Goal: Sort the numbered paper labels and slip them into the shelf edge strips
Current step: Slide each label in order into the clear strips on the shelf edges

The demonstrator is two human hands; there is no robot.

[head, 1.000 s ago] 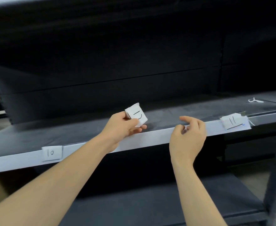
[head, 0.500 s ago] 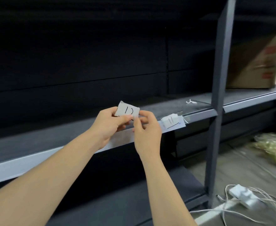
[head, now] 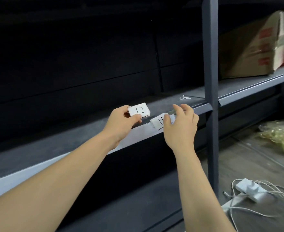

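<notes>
Label 11 seated in the strip, label 12 next in hand

The left hand [head: 121, 124] pinches label 12 [head: 139, 110] just above the shelf [head: 57, 141] front edge, long axis along that edge, digits upright. The right hand [head: 179, 126], fingers loosely spread and holding nothing, touches label 11 [head: 158, 122], which sits slightly tilted in the edge strip [head: 143, 133]. Label 12 is judged still to be slipped in.

White label "12" [head: 139, 111] held above shelf edge strip [head: 141, 132]; label "11" [head: 159, 122] in strip.
</notes>
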